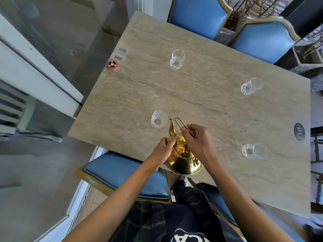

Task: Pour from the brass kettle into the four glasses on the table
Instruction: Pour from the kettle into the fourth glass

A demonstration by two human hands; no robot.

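Observation:
A shiny brass kettle sits near the front edge of the stone-look table, its spout aimed at the nearest clear glass. My right hand pinches the thin wire handle, which is swung forward over the spout. My left hand grips the kettle's lid area on its left side. Three more clear glasses stand apart: one far centre, one far right, one near right. All look empty.
Blue padded chairs stand at the far side and at the near side. A round red-and-black disc lies at the table's left edge and a dark number badge at its right edge.

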